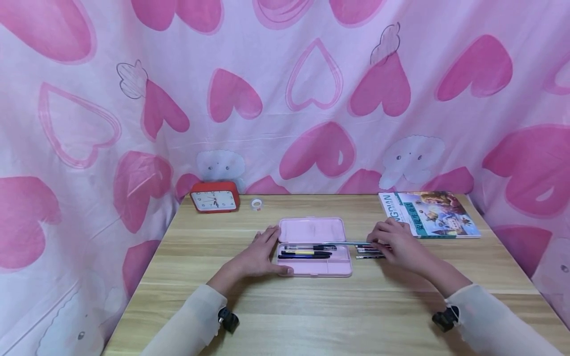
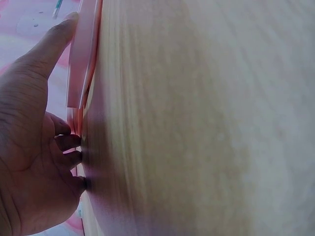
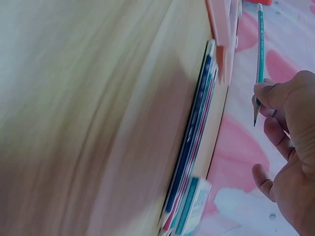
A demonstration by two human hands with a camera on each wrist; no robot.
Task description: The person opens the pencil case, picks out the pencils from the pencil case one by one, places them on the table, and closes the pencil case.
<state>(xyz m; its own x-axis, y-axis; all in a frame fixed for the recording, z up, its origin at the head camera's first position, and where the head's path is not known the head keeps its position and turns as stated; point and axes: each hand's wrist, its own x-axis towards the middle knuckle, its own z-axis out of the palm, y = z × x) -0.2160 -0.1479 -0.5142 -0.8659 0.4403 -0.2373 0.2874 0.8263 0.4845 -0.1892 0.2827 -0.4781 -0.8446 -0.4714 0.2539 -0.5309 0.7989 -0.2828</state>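
Observation:
A pink pencil case [image 1: 314, 267] lies with its lid up on the table; several pens [image 1: 305, 254] lie in its long compartment. My left hand [image 1: 258, 257] rests against the case's left end, thumb along the near corner and fingers by the hinge side. In the left wrist view, that thumb [image 2: 51, 42] lies nearly straight on the case wall. My right hand [image 1: 398, 245] pinches a green pencil [image 3: 261, 49] near its sharpened point, its other end reaching over the case. Several more pencils [image 3: 194, 128] lie on the table below this hand, partly hidden by it in the head view.
Behind the right hand lies a book [image 1: 438, 215] with a colourful cover. A red alarm clock [image 1: 215, 198] and a small roll of tape [image 1: 256, 204] stand at the back left. A heart-patterned pink curtain [image 1: 318, 99] hangs behind the wooden table [image 1: 311, 316].

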